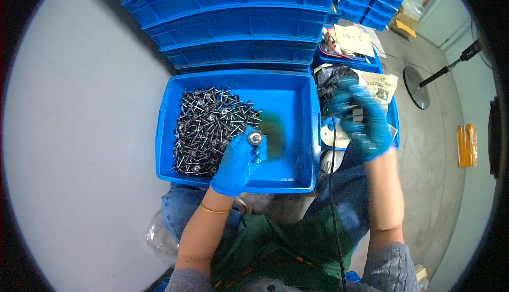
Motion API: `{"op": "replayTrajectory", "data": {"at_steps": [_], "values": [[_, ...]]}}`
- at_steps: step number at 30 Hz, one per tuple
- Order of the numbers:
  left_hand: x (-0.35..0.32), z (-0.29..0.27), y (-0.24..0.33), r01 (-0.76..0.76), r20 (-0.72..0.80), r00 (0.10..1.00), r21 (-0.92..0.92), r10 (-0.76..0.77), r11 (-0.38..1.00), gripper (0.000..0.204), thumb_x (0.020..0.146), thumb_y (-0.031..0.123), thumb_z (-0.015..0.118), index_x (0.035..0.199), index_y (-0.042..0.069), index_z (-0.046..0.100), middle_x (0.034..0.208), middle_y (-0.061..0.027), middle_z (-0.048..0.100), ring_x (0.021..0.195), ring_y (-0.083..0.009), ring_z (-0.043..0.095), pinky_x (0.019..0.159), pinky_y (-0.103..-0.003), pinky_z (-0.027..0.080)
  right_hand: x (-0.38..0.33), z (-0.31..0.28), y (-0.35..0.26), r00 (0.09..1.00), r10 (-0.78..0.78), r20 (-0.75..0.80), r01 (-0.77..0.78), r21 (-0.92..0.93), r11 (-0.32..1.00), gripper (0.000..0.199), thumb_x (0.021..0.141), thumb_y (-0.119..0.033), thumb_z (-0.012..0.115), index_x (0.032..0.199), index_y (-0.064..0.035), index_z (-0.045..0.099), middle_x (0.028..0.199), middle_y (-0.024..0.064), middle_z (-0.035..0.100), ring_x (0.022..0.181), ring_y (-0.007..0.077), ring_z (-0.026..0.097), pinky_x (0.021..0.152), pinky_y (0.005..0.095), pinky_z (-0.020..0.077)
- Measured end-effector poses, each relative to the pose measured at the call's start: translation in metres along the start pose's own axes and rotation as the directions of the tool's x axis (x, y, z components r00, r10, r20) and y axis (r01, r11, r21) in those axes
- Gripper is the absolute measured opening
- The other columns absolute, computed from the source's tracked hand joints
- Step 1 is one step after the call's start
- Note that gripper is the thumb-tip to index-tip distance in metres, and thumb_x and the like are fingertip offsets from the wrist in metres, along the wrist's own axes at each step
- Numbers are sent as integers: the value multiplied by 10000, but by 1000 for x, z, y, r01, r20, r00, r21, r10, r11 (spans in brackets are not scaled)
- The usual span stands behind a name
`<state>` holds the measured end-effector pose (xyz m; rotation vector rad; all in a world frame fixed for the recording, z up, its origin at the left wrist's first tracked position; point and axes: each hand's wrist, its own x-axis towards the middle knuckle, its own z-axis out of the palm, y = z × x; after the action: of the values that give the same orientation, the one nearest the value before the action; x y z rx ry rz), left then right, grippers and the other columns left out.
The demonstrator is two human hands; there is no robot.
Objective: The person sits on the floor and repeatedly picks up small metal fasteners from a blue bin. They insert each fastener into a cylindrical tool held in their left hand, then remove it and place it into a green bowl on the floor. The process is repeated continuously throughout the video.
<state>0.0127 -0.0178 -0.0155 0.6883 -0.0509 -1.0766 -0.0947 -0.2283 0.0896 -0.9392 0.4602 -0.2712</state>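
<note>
My left hand (235,162), in a blue glove, is closed around a small round metal part (255,138) with a stub at its centre, held up over the blue tray (314,133). Beside it, the tray's left half is heaped with small parts (204,127) that have thin silver shafts and black heads. My right hand (366,120), also gloved, is raised right of the tray and smeared by motion. Its fingers look curled around a dark thing with light grey blocks, too blurred to name. A black cable (332,196) runs from near this hand down across my lap.
Stacked blue crates (233,27) stand directly behind the tray. At the right, a blue bin (393,114) holds papers and a black plastic bag (335,77). A stand with a round base (416,88) is on the floor farther right. A white wall (79,133) borders the left.
</note>
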Motion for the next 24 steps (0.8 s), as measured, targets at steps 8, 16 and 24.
{"op": "replayTrajectory", "data": {"at_steps": [8, 16, 24], "values": [[5, 0, -12, 19, -159, 987, 138, 3, 990, 188, 864, 234, 397, 775, 83, 466, 649, 0, 438, 551, -79, 388, 455, -202, 324, -129, -250, 55, 700, -49, -712, 284, 215, 935, 239, 761, -90, 517, 985, -5, 531, 788, 78, 581, 694, 147, 544, 637, 230, 450], [12, -10, -25, 38, -326, 944, -61, -56, 997, 140, 823, 203, 488, 858, 69, 470, 726, -16, 445, 626, -110, 400, 531, -228, 364, -162, -354, 238, 543, 301, -784, -102, 293, 950, 324, 764, -185, 440, 1024, -2, 502, 970, 135, 553, 879, 261, 528, 781, 378, 416], [11, -32, -20, 69, -170, 981, -155, -95, 986, 171, 807, 190, 504, 900, 49, 479, 760, -17, 458, 668, -113, 418, 560, -214, 359, -127, -392, 312, 282, 283, -916, -334, 183, 925, 356, 774, -225, 444, 1050, -6, 492, 1014, 125, 534, 929, 244, 502, 810, 362, 386]]}}
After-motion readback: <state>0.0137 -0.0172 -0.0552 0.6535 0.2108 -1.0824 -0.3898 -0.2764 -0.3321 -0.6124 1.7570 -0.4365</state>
